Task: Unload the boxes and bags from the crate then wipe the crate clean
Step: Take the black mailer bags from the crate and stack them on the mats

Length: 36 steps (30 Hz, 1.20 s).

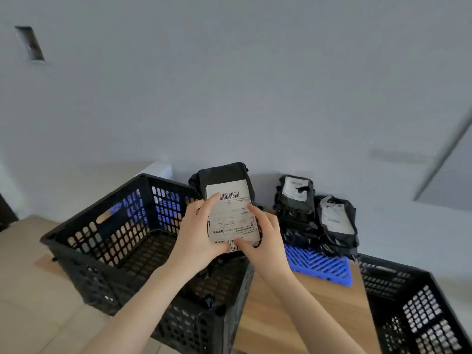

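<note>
Nearly unloaded. The left hand (199,233) and right hand (263,236) grip a labelled bag (229,185) above the crate (84,241), at its far right corner. A pile (314,221) of bags sits on a mat (319,267) on the counter (293,315). One leftover bag (209,302) seems to remain inside the crate. Wiping is not started, and no cloth is in view.

A pale grey wall (229,85) rises behind beige floor tiles (30,290).
</note>
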Each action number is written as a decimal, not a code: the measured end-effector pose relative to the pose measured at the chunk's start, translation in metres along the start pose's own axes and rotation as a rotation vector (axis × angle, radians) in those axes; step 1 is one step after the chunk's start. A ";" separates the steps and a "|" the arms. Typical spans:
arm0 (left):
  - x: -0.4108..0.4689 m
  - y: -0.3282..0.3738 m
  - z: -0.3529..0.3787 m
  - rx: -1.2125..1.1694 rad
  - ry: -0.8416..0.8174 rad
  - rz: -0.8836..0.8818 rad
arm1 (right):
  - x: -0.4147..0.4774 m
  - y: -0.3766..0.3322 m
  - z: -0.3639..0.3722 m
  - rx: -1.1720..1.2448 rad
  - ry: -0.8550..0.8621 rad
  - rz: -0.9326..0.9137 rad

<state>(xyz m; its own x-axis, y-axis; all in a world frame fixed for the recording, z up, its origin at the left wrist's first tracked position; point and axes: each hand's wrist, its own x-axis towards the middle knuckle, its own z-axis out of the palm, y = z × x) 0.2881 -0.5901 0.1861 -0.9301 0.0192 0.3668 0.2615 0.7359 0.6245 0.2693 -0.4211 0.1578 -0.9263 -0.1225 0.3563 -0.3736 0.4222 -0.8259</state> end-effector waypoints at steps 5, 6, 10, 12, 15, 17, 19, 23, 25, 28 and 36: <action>0.001 0.062 0.054 -0.097 0.006 0.124 | -0.025 0.024 -0.075 -0.039 0.138 0.060; 0.002 0.072 0.066 -0.106 0.003 0.146 | -0.029 0.029 -0.089 -0.050 0.164 0.065; 0.010 0.108 0.114 -0.163 -0.024 0.190 | -0.042 0.057 -0.138 -0.078 0.260 0.111; 0.014 0.123 0.138 -0.212 -0.056 0.196 | -0.047 0.071 -0.159 -0.103 0.308 0.150; 0.022 0.142 0.177 -0.255 -0.122 0.207 | -0.053 0.093 -0.189 -0.152 0.355 0.207; 0.032 0.152 0.201 -0.289 -0.157 0.229 | -0.052 0.110 -0.207 -0.164 0.383 0.237; 0.044 0.159 0.226 -0.306 -0.190 0.259 | -0.046 0.127 -0.222 -0.173 0.398 0.263; 0.075 0.159 0.270 -0.323 -0.223 0.255 | -0.024 0.164 -0.241 -0.163 0.392 0.319; 0.094 0.155 0.290 -0.329 -0.231 0.248 | -0.007 0.184 -0.245 -0.154 0.383 0.345; 0.122 0.145 0.318 -0.330 -0.246 0.222 | 0.023 0.212 -0.248 -0.124 0.357 0.396; 0.195 0.106 0.386 -0.251 -0.302 0.112 | 0.101 0.288 -0.250 -0.098 0.230 0.492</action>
<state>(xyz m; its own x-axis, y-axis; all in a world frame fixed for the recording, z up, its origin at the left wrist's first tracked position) 0.0347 -0.2475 0.0580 -0.9164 0.3156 0.2462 0.3856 0.5310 0.7545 0.0799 -0.0875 0.0647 -0.9517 0.3050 0.0340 0.1171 0.4632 -0.8785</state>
